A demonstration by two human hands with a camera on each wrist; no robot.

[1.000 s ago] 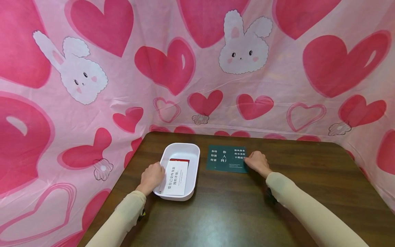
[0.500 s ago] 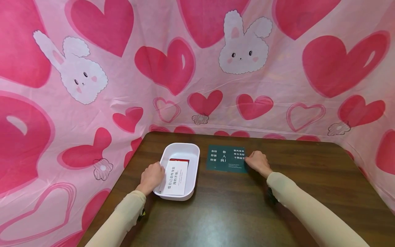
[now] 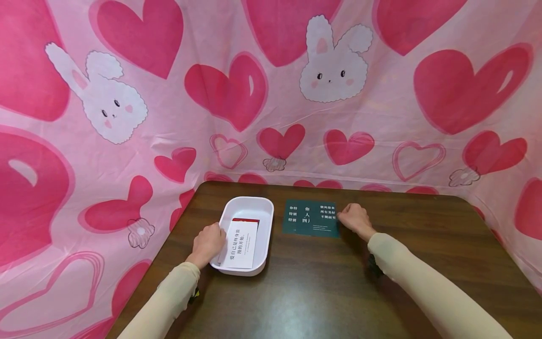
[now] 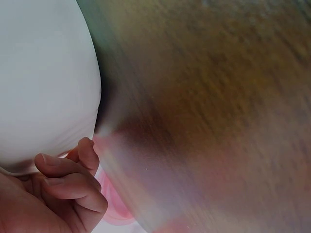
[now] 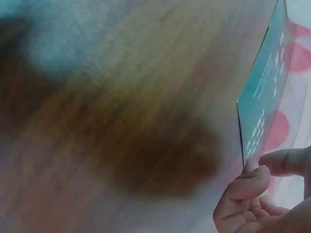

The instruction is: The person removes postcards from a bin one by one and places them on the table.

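Note:
My left hand (image 3: 209,243) grips the left rim of a white plastic tray (image 3: 266,245). In the left wrist view its fingers (image 4: 73,177) curl at the edge of the tray, whose white wall fills the upper left. Inside the tray lies a white card (image 3: 243,245) with printed characters, over a red one (image 3: 247,220). A dark green card (image 3: 311,228) with white print lies flat to the right of the tray. My right hand (image 3: 354,220) pinches at its right edge, thumb and curled fingers close together. The right wrist view shows the fingertips (image 5: 257,174) right at the card's edge.
The brown wooden table (image 3: 305,292) has rounded far corners. A pink curtain (image 3: 381,108) printed with hearts and rabbits hangs close behind it and along both sides.
My right hand has shifted slightly right and away from me, uncovering a bit more of the green card's print. The card has slid very slightly left. My left hand and the tray stay put.

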